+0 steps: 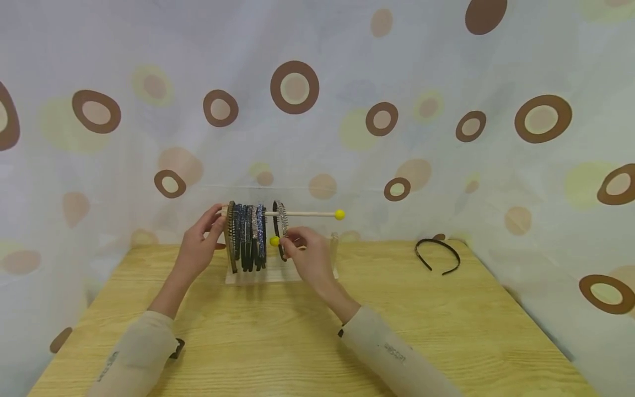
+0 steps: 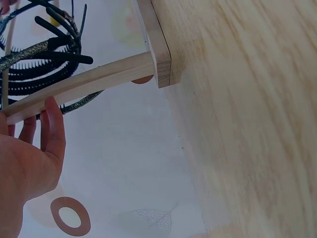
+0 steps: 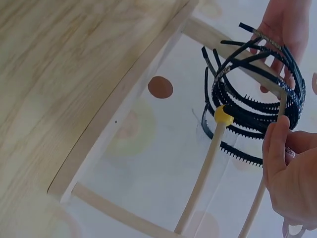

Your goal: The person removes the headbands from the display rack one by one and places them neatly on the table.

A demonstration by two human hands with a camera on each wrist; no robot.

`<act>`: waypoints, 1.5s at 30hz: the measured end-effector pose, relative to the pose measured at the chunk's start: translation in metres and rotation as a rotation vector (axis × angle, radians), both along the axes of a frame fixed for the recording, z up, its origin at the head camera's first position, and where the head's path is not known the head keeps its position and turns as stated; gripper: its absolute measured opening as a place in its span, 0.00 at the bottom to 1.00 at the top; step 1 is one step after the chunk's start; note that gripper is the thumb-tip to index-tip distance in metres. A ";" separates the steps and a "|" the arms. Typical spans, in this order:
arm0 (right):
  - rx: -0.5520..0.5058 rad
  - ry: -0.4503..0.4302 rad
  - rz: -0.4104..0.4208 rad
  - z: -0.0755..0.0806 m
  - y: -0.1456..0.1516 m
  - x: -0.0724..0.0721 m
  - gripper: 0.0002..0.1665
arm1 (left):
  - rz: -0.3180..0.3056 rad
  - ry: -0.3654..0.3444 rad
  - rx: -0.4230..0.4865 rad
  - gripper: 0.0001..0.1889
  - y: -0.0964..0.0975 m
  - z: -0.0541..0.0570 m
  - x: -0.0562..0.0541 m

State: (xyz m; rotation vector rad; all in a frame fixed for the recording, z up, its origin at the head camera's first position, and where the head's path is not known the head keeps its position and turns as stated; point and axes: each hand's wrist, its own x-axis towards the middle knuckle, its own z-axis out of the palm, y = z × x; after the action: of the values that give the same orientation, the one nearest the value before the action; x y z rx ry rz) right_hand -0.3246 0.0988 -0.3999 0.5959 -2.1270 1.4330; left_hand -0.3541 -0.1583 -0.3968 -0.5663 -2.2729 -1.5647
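A wooden headband rack [image 1: 283, 278] stands at the back of the table, its upper rod [image 1: 312, 213] tipped with a yellow ball [image 1: 339, 214]. Several glittery toothed headbands [image 1: 250, 237] hang bunched at the rod's left end. My left hand [image 1: 195, 245] grips the rack's left upright [image 2: 104, 79], with its fingers bent around the wood. Farther right, a silvery toothed headband [image 1: 283, 218] hangs around the rod, apart from the bunch. My right hand [image 1: 311, 259] pinches this headband low on its near side. Close by my right fingertips is the yellow ball [image 3: 224, 115] of a lower rod.
A thin black headband [image 1: 439, 256] lies alone on the table toward the back right. Behind the wooden table [image 1: 278, 342] hangs a pale curtain [image 1: 327, 149] patterned with brown and green ovals. It also runs along both sides.
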 end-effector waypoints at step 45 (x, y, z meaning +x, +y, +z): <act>-0.314 0.357 -0.056 0.039 0.150 0.003 0.08 | 0.012 0.026 -0.008 0.30 -0.002 -0.012 -0.010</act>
State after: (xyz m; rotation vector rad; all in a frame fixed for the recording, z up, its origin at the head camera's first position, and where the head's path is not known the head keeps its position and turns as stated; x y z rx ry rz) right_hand -0.3214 0.2489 -0.3609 0.6111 -1.5939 1.4650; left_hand -0.3636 -0.1607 -0.4083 -0.5705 -2.2598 -1.5343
